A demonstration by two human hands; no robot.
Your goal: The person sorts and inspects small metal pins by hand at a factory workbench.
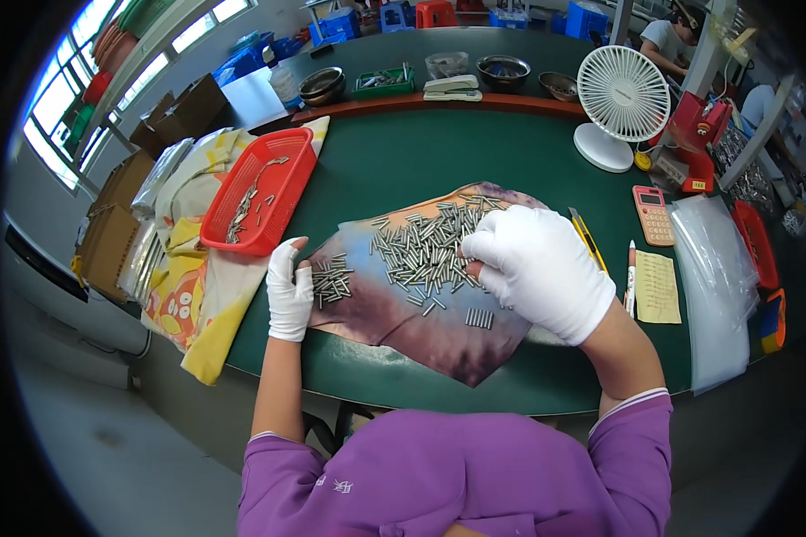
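Note:
A broad pile of short silvery metal pins (425, 246) lies on a multicoloured cloth (394, 331) in front of me. My right hand (542, 268), in a white glove with bare fingertips, reaches over the pile's right side. Its fingers are bent together at the pins; the glove hides what is between them. Just below, several pins stand side by side in a neat row (479, 319). My left hand (290, 294), gloved likewise, rests at the cloth's left edge with thumb and forefinger slightly apart and nothing seen between them. Beside it lies a smaller group of pins (333, 279).
A red basket (278, 183) with a few metal parts stands on a patterned towel (210, 336) at left. To the right are a yellow cutter knife (587, 237), a marker (631, 277), a yellow note (658, 286), a calculator (654, 215), plastic bags (712, 286) and a white fan (613, 107).

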